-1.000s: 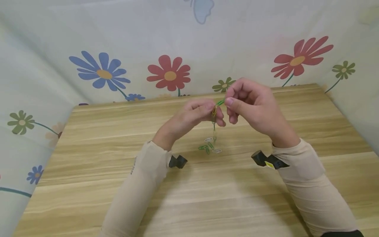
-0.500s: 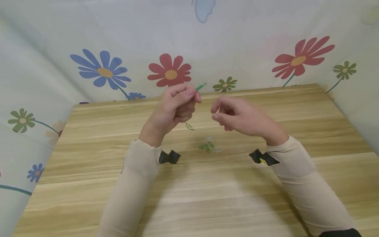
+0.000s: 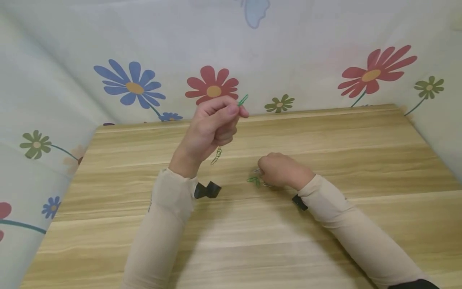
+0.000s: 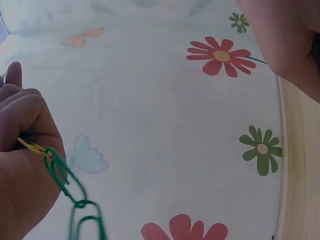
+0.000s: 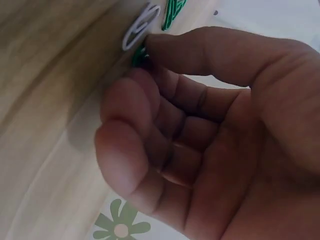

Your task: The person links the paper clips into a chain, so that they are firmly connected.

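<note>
My left hand (image 3: 216, 124) is raised over the table and pinches a green paper clip (image 3: 244, 99) that sticks up past its fingertips. Below its curled fingers dangles the tail of a paper clip chain (image 3: 216, 155); in the left wrist view a yellow clip (image 4: 34, 146) comes out of the fist with green clips (image 4: 62, 172) linked under it. Down at the loose clips, my right hand (image 3: 283, 170) pinches a green paper clip (image 5: 139, 55) between thumb and finger. A white clip (image 5: 141, 27) lies right beside those fingertips.
Green clips (image 3: 254, 180) and a white clip (image 3: 258, 171) lie on the wooden table (image 3: 231, 241), close left of my right hand. Another white clip (image 3: 268, 185) shows partly under it. Behind the table hangs a flowered curtain (image 3: 299, 52).
The hands have parted. My left hand moved left and up, keeping the chain. My right hand let go of the chain's green clip and came down to the loose clips on the table.
</note>
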The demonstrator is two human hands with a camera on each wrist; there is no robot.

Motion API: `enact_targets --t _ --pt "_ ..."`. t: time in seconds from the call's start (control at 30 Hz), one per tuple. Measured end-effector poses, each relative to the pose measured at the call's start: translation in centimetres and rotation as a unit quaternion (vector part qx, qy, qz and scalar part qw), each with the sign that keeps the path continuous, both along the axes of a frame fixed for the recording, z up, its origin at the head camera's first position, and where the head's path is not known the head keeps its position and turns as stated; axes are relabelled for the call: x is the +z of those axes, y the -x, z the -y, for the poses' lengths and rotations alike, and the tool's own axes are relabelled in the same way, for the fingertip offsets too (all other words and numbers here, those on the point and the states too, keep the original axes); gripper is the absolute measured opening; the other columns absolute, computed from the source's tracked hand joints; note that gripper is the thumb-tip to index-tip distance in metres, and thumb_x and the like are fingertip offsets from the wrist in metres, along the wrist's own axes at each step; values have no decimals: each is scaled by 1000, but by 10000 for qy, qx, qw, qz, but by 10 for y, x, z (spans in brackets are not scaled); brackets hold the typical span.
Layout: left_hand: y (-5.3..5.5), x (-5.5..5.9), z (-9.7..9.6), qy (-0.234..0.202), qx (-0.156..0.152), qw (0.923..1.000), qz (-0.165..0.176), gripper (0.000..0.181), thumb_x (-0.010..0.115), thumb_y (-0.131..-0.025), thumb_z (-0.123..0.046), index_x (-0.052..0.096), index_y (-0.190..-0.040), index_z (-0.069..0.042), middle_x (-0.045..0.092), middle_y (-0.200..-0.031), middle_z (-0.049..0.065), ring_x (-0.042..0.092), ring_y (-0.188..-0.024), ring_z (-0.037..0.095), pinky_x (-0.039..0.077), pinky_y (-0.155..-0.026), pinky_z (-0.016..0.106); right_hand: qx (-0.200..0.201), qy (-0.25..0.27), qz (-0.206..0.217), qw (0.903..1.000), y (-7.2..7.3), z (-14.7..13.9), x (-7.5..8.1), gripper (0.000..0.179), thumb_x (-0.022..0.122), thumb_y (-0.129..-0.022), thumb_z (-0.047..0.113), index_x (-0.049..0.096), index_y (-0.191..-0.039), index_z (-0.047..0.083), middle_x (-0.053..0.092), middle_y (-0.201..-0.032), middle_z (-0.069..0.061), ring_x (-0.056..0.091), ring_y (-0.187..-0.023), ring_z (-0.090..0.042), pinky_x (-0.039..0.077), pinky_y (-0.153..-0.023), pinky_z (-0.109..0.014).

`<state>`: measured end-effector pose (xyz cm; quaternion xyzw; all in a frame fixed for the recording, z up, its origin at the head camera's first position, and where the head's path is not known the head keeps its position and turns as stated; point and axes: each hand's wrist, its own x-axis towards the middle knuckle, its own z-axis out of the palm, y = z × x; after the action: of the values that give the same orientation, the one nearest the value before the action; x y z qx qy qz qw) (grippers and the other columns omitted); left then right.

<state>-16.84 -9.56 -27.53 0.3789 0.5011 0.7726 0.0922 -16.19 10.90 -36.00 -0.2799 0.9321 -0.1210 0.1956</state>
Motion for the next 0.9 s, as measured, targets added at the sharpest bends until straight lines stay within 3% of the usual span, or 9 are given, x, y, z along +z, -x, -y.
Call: enact_targets --t 0.17,0.33,0.63,0.9 --pt "0 2 -2 71 59 9999 -52 23 52 -96 -7 74 -95 -11 32 -55 -3 17 -42 12 12 -39 25 -142 -186 260 9994 5 -3 -2 14 64 -79 2 57 -72 11 52 -70 -2 47 -65 -19 41 -57 -32" --pt "1 0 -2 102 115 9999 -79 24 51 -96 -7 74 -94 -11 31 -55 -3 17 -42 12 13 -39 25 -129 -186 439 9988 9 -4 -4 15 66 -77 4 55 -72 12 50 -71 -2 46 -67 -19 40 -57 -31" --pt "-2 2 0 124 210 9995 -192 24 51 -95 -5 75 -94 -11 31 -55 -3 18 -42 13 13 -40 25 -189 -311 -230 9991 6 -5 3 14 65 -83 3 57 -74 10 54 -72 -2 48 -68 -19 42 -61 -34" --pt "-2 -1 0 203 235 9992 -232 22 53 -95 -6 75 -94 -12 31 -54 -2 18 -43 14 13 -40 26 -198 -412 -599 9972 7 -7 -5 8 65 -83 2 62 -78 7 59 -77 -4 55 -73 -23 50 -69 -40"
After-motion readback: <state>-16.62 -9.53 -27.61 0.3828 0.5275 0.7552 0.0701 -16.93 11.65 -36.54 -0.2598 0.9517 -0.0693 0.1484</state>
